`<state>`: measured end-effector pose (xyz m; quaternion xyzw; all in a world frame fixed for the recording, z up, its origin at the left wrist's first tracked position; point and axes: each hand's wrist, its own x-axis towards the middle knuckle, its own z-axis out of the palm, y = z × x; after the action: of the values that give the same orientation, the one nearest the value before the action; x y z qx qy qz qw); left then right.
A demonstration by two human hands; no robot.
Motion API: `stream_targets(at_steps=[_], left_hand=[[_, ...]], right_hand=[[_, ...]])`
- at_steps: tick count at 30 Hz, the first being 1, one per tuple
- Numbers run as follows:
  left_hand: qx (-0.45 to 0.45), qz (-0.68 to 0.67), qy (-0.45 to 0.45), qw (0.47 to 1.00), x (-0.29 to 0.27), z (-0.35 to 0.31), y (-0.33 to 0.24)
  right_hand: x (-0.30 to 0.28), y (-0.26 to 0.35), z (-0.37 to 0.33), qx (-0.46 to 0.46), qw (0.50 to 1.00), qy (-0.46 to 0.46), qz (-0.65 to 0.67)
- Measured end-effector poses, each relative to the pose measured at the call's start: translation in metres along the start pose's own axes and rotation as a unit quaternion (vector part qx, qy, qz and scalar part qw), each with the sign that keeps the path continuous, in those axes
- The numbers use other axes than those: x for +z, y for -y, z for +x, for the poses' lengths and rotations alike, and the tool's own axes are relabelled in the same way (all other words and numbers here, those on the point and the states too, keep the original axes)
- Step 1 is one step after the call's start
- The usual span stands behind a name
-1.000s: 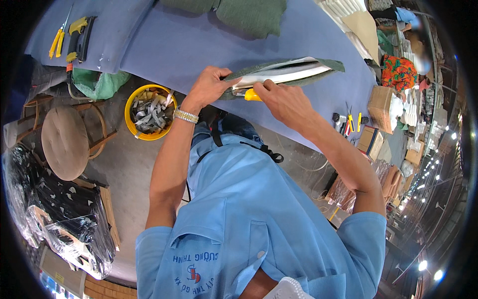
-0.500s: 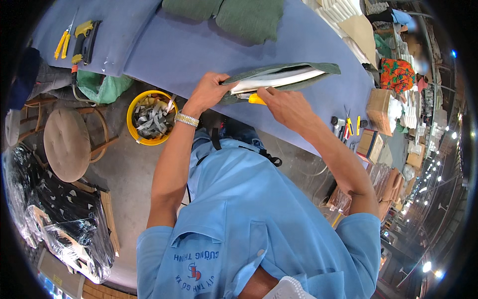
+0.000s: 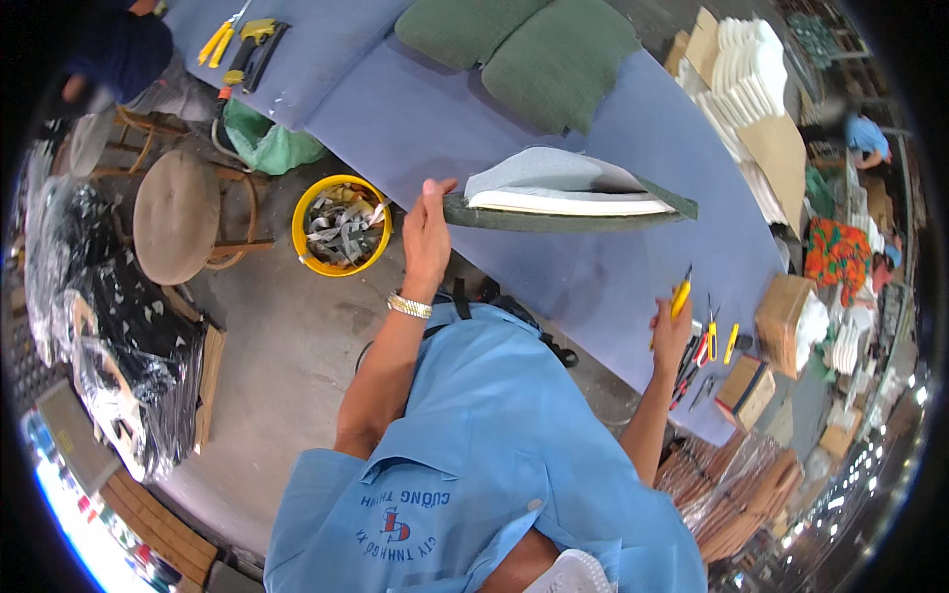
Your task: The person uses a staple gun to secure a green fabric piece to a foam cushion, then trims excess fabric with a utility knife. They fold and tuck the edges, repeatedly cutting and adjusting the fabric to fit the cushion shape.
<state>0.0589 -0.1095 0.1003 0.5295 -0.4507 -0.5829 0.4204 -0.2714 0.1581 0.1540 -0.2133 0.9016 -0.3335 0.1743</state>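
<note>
A dark green fabric cushion cover (image 3: 573,221) gapes open along its upper side above the blue-grey table. Inside it show a white pad edge (image 3: 573,203) and pale grey lining (image 3: 544,173). My left hand (image 3: 427,237) is closed on the cover's left end, one finger sticking out past it. Well to the right, apart from the cover, my right hand (image 3: 672,331) is wrapped round a yellow tool (image 3: 681,297) that looks like a utility knife, its dark tip pointing up. Two green cushions (image 3: 563,64) lie at the table's far side.
Hand tools (image 3: 704,346) lie at the table's right end near a small box (image 3: 745,387). A yellow bucket (image 3: 300,232) of fabric scraps stands on the floor at left. A staple gun (image 3: 252,54) lies far left, beside another person (image 3: 119,49). White stacked pads (image 3: 746,74) stand far right.
My right hand has left the cover's opening and moved right and nearer, taking the yellow tool with it. The left hand still holds the cover, which now shows more pale lining.
</note>
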Motion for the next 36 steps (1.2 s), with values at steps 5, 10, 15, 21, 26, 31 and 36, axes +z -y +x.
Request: stream_targets(at_steps=[5, 10, 15, 21, 26, 31, 36], left_hand=[[-0.068, -0.173, -0.069, 0.98, 0.013, -0.027, -0.006], [0.023, -0.183, -0.078, 0.98, 0.022, -0.049, 0.009], [0.051, -0.243, -0.099, 0.964, 0.033, -0.066, 0.004], [-0.034, -0.237, -0.166, 0.957, 0.023, -0.089, 0.01], [-0.043, -0.186, -0.224, 0.956, 0.035, -0.082, -0.009], [-0.057, -0.177, -0.224, 0.957, 0.035, -0.037, -0.014], [-0.044, -0.206, -0.167, 0.963, -0.018, -0.001, 0.048]], right_hand=[[-0.05, -0.159, 0.034, 0.056, 0.998, -0.015, -0.011], [-0.106, -0.226, 0.092, -0.035, 0.975, -0.074, -0.207], [-0.122, -0.247, 0.136, -0.055, 0.975, -0.078, -0.201], [-0.05, -0.147, 0.149, -0.16, 0.986, 0.032, 0.034], [0.016, 0.059, 0.033, -0.428, 0.861, 0.246, 0.121], [0.056, 0.141, 0.004, -0.549, 0.771, 0.32, 0.029], [0.007, 0.075, 0.09, -0.369, 0.897, 0.237, 0.056]])
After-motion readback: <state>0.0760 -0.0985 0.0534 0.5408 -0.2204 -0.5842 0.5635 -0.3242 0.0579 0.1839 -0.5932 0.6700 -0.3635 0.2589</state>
